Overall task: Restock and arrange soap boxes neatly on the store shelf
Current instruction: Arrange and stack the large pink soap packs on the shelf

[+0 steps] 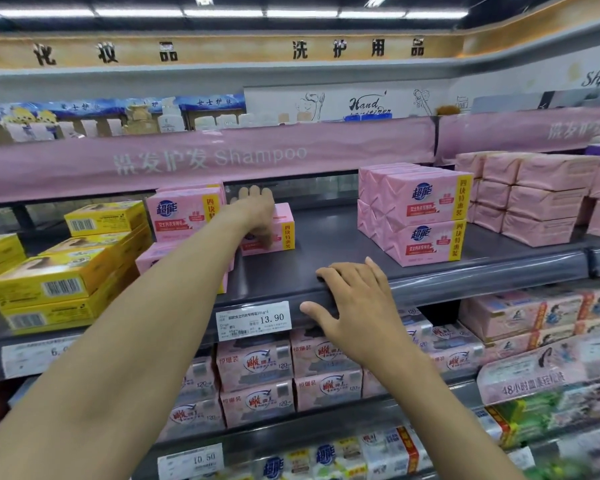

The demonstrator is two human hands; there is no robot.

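Observation:
My left hand [257, 216] reaches deep into the grey shelf [326, 244] and grips a pink soap box [284, 226] lying far back, fingers over its top and thumb on its front. To its left stands a stack of pink soap boxes [184, 211]. A second pink stack, two high [426, 216], stands further right. My right hand [354, 306] rests open on the shelf's front rail, fingers spread over the edge.
Yellow soap boxes [66, 271] are piled at the left of the same shelf. More pink wrapped packs [541, 199] fill the right end. A price tag reading 13.90 [253, 320] hangs on the rail. Lower shelves [257, 372] hold other soap packs. A pink banner [205, 161] hangs above.

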